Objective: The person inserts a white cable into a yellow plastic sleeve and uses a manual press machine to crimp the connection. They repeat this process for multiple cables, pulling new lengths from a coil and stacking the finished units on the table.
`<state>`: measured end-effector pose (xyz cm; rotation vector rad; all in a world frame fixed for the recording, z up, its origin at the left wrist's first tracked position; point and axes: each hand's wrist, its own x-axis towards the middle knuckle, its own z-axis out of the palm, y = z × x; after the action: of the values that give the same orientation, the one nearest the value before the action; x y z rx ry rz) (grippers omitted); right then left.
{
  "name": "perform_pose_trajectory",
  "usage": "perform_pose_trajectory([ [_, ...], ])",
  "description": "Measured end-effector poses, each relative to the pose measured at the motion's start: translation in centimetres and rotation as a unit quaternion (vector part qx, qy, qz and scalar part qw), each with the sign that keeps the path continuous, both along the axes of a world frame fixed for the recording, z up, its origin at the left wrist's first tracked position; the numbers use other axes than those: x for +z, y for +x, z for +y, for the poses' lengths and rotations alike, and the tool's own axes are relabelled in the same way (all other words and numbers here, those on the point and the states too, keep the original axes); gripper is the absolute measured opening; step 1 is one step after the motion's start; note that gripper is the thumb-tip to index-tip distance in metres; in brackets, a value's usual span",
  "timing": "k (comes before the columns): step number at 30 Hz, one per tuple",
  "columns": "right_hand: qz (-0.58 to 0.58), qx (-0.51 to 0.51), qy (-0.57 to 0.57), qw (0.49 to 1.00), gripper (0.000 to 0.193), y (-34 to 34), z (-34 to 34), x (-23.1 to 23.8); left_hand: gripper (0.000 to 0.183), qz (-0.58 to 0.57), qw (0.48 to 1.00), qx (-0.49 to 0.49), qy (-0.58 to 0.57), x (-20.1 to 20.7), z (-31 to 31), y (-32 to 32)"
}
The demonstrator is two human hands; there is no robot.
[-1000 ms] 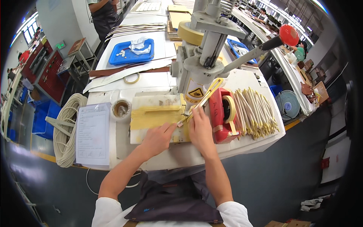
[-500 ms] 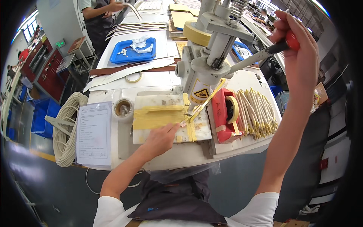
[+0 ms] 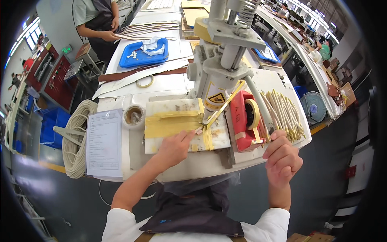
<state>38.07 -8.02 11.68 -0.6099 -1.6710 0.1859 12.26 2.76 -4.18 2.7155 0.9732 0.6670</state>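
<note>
My left hand [image 3: 174,150] rests over the front of a white stone slab [image 3: 219,141] partly covered with yellow tape. Its thumb and fingers pinch the end of a small pale strip [image 3: 199,130] under the tip of a grey hand press [image 3: 219,78]. A long yellow-edged piece [image 3: 228,103] slants up and right from that tip; whether it joins the pinched strip I cannot tell. My right hand [image 3: 283,159] is wrapped round the lower end of the press lever [image 3: 259,103], its knob hidden in the fingers. The lever points down toward me.
Right of the slab stand a red tape dispenser [image 3: 240,137] and a bundle of pale cords with yellow ends [image 3: 284,113]. On the left lie a tape roll [image 3: 134,115], a printed sheet [image 3: 104,143] and a cord coil [image 3: 76,141]. A co-worker [image 3: 96,24] stands beyond a blue tray [image 3: 135,64].
My right hand has swung the lever from high on the right down toward me. The left hand keeps its pinch at the press tip. The co-worker has shifted and holds a strip lower.
</note>
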Motion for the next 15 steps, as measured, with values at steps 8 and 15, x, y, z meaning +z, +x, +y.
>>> perform_pose_trajectory([
  [8, 0.163, 0.026, -0.087, 0.982, 0.024, 0.7, 7.5, 11.9, 0.031, -0.086, 0.996, 0.034, -0.017, -0.5, 0.3, 0.0],
  [15, 0.136, -0.114, -0.015, 0.984, 0.031, 0.6, 10.4, 11.5, 0.021, -0.160, 0.976, 0.093, -0.117, -0.1, -0.1, 0.3],
])
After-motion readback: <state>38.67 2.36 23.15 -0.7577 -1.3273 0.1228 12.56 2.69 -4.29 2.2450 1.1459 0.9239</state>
